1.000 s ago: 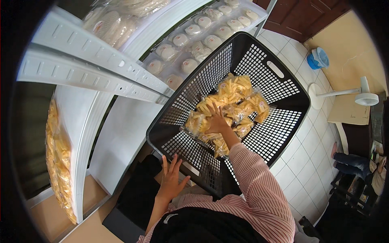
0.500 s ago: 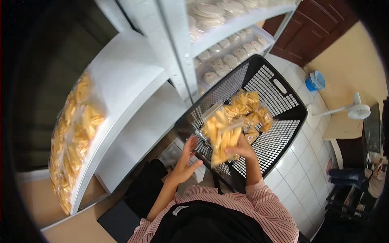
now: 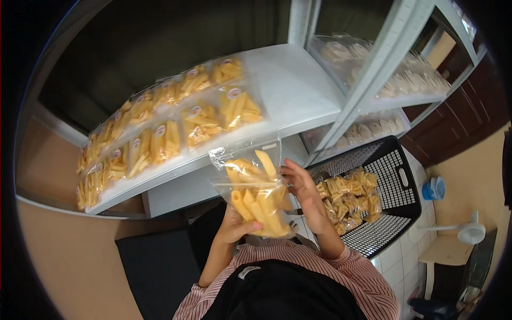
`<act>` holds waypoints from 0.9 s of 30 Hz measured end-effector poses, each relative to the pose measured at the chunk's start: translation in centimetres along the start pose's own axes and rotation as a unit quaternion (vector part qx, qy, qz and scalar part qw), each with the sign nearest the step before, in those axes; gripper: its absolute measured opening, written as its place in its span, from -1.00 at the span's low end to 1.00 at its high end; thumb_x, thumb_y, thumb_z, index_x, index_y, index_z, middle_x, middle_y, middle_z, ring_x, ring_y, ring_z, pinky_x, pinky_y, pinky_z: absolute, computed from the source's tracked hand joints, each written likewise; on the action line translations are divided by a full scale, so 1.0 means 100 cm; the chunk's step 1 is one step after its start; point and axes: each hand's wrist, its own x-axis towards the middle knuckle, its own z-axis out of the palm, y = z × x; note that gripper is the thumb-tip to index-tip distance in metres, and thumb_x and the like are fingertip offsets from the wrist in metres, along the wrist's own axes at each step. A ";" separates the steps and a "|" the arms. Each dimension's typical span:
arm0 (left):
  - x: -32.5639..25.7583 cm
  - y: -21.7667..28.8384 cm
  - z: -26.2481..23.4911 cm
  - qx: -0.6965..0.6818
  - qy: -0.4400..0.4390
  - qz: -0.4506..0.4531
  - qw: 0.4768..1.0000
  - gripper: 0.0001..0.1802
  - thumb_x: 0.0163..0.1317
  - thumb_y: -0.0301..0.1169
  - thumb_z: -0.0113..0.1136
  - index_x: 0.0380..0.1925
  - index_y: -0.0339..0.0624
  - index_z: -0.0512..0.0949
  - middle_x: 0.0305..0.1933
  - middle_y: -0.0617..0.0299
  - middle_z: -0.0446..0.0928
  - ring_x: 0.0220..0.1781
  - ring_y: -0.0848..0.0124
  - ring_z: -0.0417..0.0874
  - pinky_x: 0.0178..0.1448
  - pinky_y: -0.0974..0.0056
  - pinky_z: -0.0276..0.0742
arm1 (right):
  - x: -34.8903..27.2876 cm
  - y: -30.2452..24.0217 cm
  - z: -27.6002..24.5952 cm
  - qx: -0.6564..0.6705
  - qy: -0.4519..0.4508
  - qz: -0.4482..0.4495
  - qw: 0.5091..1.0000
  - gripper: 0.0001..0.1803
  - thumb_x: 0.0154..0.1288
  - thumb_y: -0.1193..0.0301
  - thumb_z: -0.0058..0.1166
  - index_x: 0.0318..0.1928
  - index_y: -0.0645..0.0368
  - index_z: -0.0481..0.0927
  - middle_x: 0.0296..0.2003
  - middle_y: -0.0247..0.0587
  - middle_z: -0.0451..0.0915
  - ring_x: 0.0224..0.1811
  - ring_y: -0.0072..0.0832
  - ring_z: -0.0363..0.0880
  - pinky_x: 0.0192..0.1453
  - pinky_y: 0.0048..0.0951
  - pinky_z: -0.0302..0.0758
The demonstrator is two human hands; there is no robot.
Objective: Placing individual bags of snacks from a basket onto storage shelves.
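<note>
in front of the chest, both hands hold up two clear bags of yellow snack sticks (image 3: 256, 197). left hand (image 3: 234, 226) has its fingers closed around the lower bag from beneath; right hand (image 3: 303, 189) has fingers (image 3: 290, 169) half curled against the right edge of the bags, thumb side hidden, so it looks like a light pinch or steadying touch, can't tell firmly. up and left of the fingers, the white shelf (image 3: 298, 90) already carries two rows of the same bags (image 3: 165, 133), filling its left and middle part; the right end is bare. right of the fingers and lower, the black basket (image 3: 397, 176) has a pile of bags (image 3: 346, 197) left in it. judging by that, shelving is partly done: plenty placed, many to go, these two in transit. held bags stand roughly upright, long axis running bottom-right to top-left, sealed tops pointing up toward the shelf, sticks inside lying along that axis.
</note>
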 end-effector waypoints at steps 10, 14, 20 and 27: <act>0.011 0.016 0.019 -0.570 -0.353 0.031 0.742 -0.01 -0.13 -0.20 0.29 0.22 -0.14 -0.12 0.26 -0.11 -0.07 0.23 -0.17 0.02 0.13 -0.39 -0.06 | 0.027 0.023 0.021 0.245 -0.182 0.162 0.938 -0.35 0.03 0.45 0.09 0.14 0.32 0.15 -0.01 -0.09 0.33 0.00 -0.44 0.33 0.08 -0.44 0.23; -0.004 0.016 -0.005 -0.490 -0.223 -0.098 0.837 -0.21 0.05 -0.23 0.05 0.21 -0.18 -0.10 0.21 -0.18 0.01 0.21 -0.16 0.06 0.11 -0.30 0.07 | 0.037 0.020 0.015 0.263 -0.169 0.157 0.937 -0.36 -0.01 0.49 0.11 0.11 0.27 0.17 0.00 -0.01 0.35 0.06 -0.36 0.32 0.08 -0.38 0.28; 0.003 0.037 -0.012 -0.248 -0.166 -0.047 0.953 -0.40 0.20 -0.19 -0.19 0.18 -0.23 -0.03 0.17 -0.27 0.06 0.15 -0.15 0.19 0.01 -0.27 0.25 | 0.055 0.000 0.008 0.234 0.016 0.021 0.972 -0.44 0.05 0.48 0.07 0.07 0.25 0.18 -0.03 -0.07 0.38 -0.02 -0.39 0.41 -0.05 -0.45 0.45; 0.016 0.067 -0.004 -0.041 0.014 0.033 0.999 -0.48 0.10 -0.49 -0.01 0.07 -0.39 0.12 0.00 -0.12 0.34 -0.01 0.09 0.45 0.02 0.07 0.41 | 0.255 0.021 -0.132 -0.090 0.288 -0.025 0.953 -0.49 -0.03 0.26 0.21 -0.15 0.34 0.35 -0.30 -0.16 0.50 -0.31 -0.53 0.51 -0.26 -0.59 0.46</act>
